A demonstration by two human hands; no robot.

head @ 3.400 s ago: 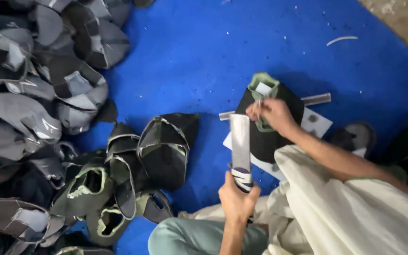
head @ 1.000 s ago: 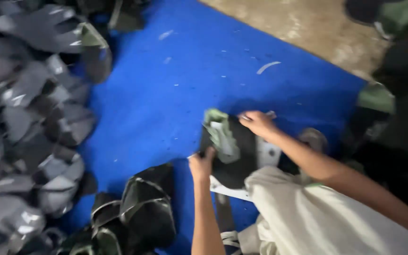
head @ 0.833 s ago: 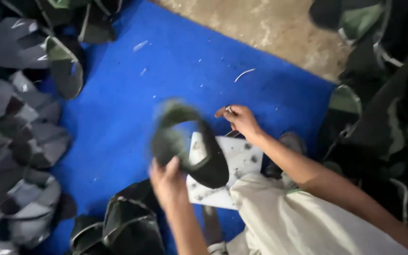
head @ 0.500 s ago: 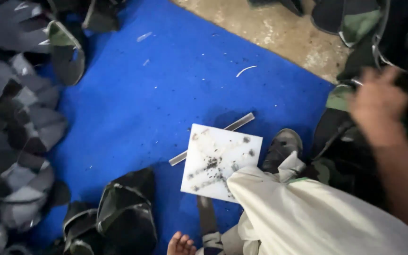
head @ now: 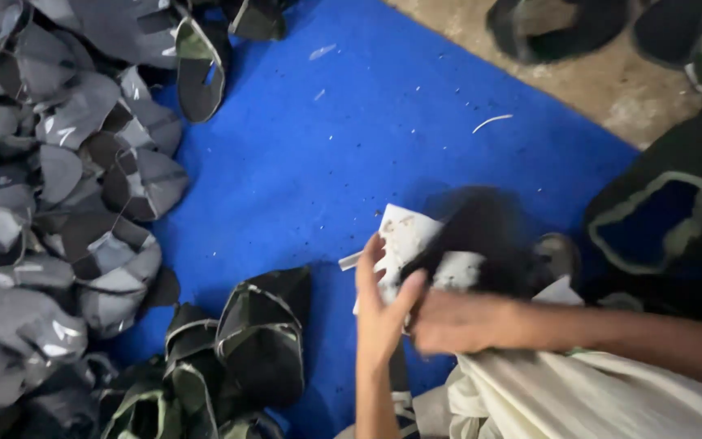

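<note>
The dark, rounded shoe upper (head: 485, 236), blurred in the head view, lies on the white, speckled work board (head: 404, 236) at centre right of the scene, just beyond the two hands; its exact shape cannot be made out. The blue floor mat (head: 327, 146) is the largest thing and fills the middle from near to far. A big heap of grey and black shoe uppers (head: 67, 203) covers its whole left side. At the right edge a large black upper with a green-edged opening (head: 660, 228) rests near the person's arm. A smaller cluster of black and olive uppers (head: 237, 349) sits at near centre-left, just left of the left hand. A cream cloth garment (head: 578, 398) covers the person's lap at near right. A strip of bare tan floor (head: 595, 81) runs beyond the mat at far right, with more dark uppers on it. The right hand (head: 457, 321) comes in from the right, blurred, apparently closed on the near edge of the dark upper, though the grip cannot be told for sure. The left hand (head: 383, 309) rises from the near edge, its fingers (head: 367, 260) spread and touching the board's left edge, its thumb meeting the right hand. A thin white scrap (head: 491, 122) lies on the mat, far from the hands.
</note>
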